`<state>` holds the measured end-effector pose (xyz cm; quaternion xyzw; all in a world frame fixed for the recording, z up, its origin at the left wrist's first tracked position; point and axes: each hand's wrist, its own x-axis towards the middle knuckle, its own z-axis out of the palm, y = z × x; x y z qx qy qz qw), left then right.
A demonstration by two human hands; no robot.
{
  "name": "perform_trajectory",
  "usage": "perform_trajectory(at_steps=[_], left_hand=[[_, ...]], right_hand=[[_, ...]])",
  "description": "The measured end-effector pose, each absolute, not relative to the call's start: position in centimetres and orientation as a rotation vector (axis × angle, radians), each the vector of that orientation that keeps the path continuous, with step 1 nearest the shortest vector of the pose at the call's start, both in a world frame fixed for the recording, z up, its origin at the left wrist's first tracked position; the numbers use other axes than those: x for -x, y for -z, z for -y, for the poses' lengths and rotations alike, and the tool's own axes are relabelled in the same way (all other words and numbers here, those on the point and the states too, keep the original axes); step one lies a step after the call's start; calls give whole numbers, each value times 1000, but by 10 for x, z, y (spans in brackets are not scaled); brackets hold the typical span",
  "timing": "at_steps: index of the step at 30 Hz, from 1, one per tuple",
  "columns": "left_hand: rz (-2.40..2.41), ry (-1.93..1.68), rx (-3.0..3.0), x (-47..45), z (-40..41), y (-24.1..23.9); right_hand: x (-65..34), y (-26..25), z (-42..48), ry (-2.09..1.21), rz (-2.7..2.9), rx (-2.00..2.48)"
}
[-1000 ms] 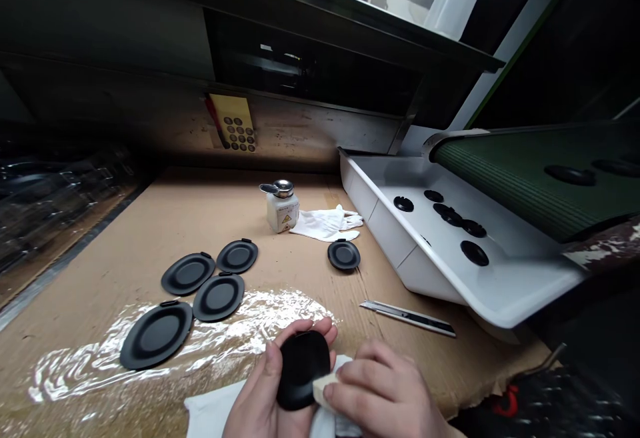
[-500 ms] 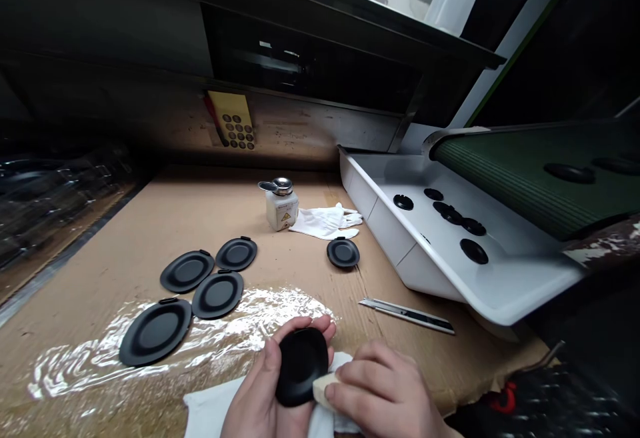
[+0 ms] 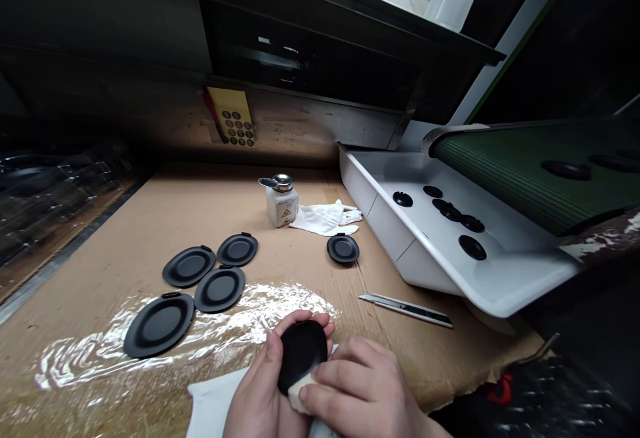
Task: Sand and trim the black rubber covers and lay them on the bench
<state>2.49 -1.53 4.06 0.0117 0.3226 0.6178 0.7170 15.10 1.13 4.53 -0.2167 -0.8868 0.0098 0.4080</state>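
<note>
In my left hand lies a round black plastic lid, cupped between thumb and fingers. Pinched in my right hand is a pale wiping cloth, pressed against the lid's lower edge. White cloth also lies on the table under my left hand. Several similar black lids, among them a near one, rest on the left of the cardboard. A single black lid sits farther off, beside a white glove.
A white solvent bottle with a metal top stands behind. A box cutter lies right of my hands. The white tray holds several black parts, below a green conveyor belt carrying more. Clear tape covers the cardboard sheet in front.
My right hand has moved left with the cloth, along the lid's lower edge. The lid stays in my left hand, and the view has shifted slightly.
</note>
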Motion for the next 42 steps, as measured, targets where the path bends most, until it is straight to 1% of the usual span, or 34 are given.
perform_trajectory(at_steps=[6,11,17,21,25,28,32,38,42], left_hand=[[-660,-1369,10,-24,17,-38],[-649,-1362,20,-25,17,-44],[-571,-1418,61,-27,17,-46],[-639,-1404,25,-26,18,-48],[-686,-1364,48,-26,17,-49],[-666,-1374,101,-28,17,-49],[-688,-1394,89,-29,16,-50],[-780,-1396,-65,-30,16,-54],[-833,-1377,-108,-30,17,-52]], right_hand=[[-175,-48,-15,-163,2364,620],[-146,-52,-14,-98,2330,555],[-124,-55,-23,-178,2176,771],[-128,-52,-14,-251,2211,673],[-148,-54,-8,-200,2341,566],[-165,-60,-13,-270,2357,672],[-163,-60,-15,-394,2190,880],[-127,-45,2,-264,2023,874],[-132,-45,7,-190,2121,817]])
